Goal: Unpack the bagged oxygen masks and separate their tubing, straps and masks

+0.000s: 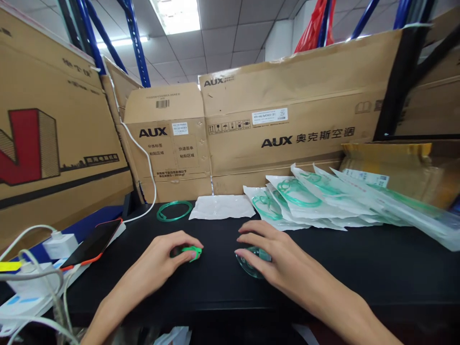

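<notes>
My left hand (168, 254) rests on the black table (359, 268), its fingers pinched round a small green plastic connector (192, 251). My right hand (266, 254) lies just to the right, fingers curled over a clear plastic mask cup (251, 268) that shows under the palm. A coil of green tubing (175, 211) lies behind the left hand. An empty flat white pouch (223, 207) lies beside it.
Several sealed pouches with green tubing (323, 201) fan out at the back right. Large AUX cardboard boxes (287, 120) wall off the back and left. A phone (95, 242) lies on a power strip with white chargers and cables (39, 273) at the left edge.
</notes>
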A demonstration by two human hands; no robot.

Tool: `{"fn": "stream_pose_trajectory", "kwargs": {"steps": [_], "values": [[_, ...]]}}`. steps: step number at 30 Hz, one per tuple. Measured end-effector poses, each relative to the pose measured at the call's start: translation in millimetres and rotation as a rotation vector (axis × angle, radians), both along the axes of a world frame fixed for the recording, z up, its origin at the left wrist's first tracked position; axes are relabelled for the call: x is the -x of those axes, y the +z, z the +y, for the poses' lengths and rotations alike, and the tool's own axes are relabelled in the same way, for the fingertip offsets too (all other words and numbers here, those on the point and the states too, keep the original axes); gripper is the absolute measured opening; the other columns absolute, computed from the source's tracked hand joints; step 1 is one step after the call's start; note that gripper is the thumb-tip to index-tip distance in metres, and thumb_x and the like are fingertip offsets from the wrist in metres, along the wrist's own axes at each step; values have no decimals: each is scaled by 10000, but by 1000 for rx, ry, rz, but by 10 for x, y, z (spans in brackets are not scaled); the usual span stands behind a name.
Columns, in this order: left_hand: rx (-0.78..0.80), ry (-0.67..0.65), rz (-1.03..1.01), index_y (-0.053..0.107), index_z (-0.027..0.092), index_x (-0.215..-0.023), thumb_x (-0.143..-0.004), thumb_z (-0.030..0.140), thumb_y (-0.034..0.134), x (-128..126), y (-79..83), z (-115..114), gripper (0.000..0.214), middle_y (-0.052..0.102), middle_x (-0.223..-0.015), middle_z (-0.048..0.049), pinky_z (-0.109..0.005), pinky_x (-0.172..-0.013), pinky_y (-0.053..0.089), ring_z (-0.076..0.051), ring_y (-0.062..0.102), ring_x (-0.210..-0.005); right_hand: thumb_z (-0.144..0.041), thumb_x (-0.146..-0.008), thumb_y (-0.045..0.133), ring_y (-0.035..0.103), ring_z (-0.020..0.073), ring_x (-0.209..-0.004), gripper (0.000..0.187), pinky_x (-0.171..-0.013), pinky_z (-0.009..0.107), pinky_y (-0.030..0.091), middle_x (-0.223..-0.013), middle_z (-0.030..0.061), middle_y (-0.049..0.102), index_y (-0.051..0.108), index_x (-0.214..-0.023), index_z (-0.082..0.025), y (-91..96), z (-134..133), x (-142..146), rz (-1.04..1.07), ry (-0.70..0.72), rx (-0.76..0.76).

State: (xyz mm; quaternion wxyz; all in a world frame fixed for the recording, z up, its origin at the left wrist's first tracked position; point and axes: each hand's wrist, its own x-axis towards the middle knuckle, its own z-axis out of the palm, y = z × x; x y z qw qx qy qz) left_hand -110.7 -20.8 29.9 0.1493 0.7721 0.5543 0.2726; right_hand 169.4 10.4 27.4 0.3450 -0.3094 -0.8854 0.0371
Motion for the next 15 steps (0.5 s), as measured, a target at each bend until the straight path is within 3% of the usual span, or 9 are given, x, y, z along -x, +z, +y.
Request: {"fn": "stream_pose_trajectory", "kwargs": {"steps": [4, 8, 15], "values": [[-71, -94, -55, 756, 264, -1033, -930, 361, 615, -341, 85, 72, 199, 738, -987, -17, -277, -774, 490, -192, 659, -874, -304, -945, 656, 639, 249, -1109, 188, -985, 422, 533, -1175, 104, 682, 741, -1061, -183, -45, -68, 115, 73, 59, -36], [-130, -157, -82, 755, 273, -1014, -913, 286, 655, -556, 94, 116, 143, 732, -969, 1, -273, -812, 489, -180, 649, -870, -301, -945, 659, 643, 242, -1008, 156, -903, 420, 533, -1042, 84, 701, 742, -986, -177, -53, -84, 190, 112, 5, -22], [-132, -205, -22, 753, 334, -1105, -938, 323, 666, -613, 148, 182, 188, 717, -986, 37, -245, -841, 448, -155, 641, -913, -122, -930, 627, 634, 210, -996, 110, -900, 373, 506, -1032, 49, 686, 703, -984, -179, -63, -12, 135, 151, -64, 137]]}}
